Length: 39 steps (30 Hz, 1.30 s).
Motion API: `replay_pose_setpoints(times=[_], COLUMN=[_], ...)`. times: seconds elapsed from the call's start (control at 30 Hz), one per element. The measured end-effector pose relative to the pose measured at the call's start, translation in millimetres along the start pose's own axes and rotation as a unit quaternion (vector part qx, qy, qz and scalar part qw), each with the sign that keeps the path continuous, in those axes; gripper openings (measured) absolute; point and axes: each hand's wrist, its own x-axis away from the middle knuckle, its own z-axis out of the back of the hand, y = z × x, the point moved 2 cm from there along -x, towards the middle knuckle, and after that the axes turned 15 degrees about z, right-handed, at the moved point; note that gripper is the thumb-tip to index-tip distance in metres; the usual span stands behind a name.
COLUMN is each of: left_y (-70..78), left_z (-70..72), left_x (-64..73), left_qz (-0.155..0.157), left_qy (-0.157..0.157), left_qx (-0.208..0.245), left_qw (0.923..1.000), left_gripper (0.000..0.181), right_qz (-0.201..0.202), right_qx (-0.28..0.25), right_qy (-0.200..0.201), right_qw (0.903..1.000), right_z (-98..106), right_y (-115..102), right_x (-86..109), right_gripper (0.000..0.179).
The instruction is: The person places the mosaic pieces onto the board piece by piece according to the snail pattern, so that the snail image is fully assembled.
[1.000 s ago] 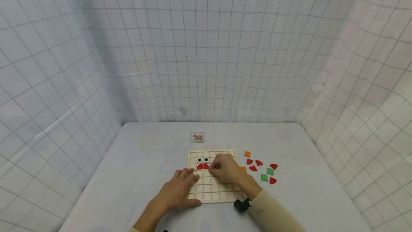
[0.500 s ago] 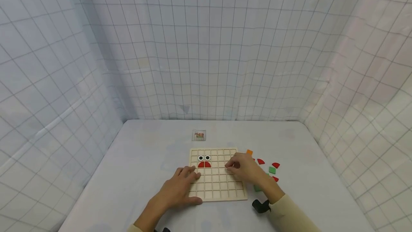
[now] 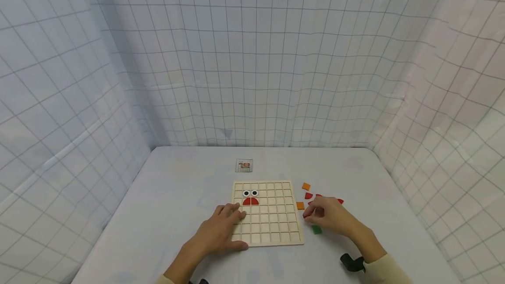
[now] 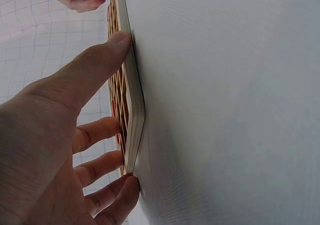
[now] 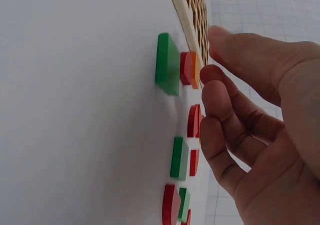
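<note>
A pale wooden grid board lies on the white table. On it sit two round white eye pieces above two red quarter-circle pieces. My left hand rests along the board's left side, with its thumb on the front edge and fingertips reaching the left edge. Right of the board, my right hand reaches down, thumb and forefinger bent and apart. By its fingertips is a red piece, between a green square and an orange square.
Another orange square and a red piece lie beyond the right hand. More red and green pieces are scattered around it, some hidden from the head view. A small picture card lies behind the board. Gridded white cloth walls enclose the table.
My right hand has moved right, off the board and over to the loose pieces, its fingers parting. My left hand keeps its place on the board. The head view has shifted slightly.
</note>
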Motion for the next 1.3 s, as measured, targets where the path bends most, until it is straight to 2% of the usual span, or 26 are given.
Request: replay_pose_setpoints(times=[0.23, 0.43, 0.7, 0.87, 1.3], left_y=[1.7, 1.3, -1.1, -0.7, -1.9], left_z=[3.1, 0.8, -4.2, -3.7, -1.5], left_x=[1.5, 0.3, 0.9, 1.2, 2.4], left_qz=[-0.011, -0.011, -0.012, -0.011, -0.004], left_qy=[0.002, -0.004, -0.002, -0.002, -0.005], left_qx=[0.008, 0.012, 0.01, 0.011, 0.018], left_qw=[0.9999, 0.9999, 0.9999, 0.9999, 0.9998], left_gripper=[0.094, 0.093, 0.092, 0.092, 0.09], right_qz=[-0.011, -0.005, -0.008, 0.004, -0.004], right_qx=[-0.033, -0.046, -0.04, -0.048, -0.05], right_qy=[-0.005, -0.009, -0.018, -0.019, -0.022], right_qw=[0.9994, 0.9989, 0.999, 0.9987, 0.9985], right_z=[8.2, 5.9, 0.7, 0.4, -1.4], right_y=[6.2, 6.0, 5.1, 4.7, 5.1], right_x=[25.5, 36.3, 38.4, 39.5, 35.6], right_gripper=[0.024, 0.028, 0.025, 0.023, 0.02])
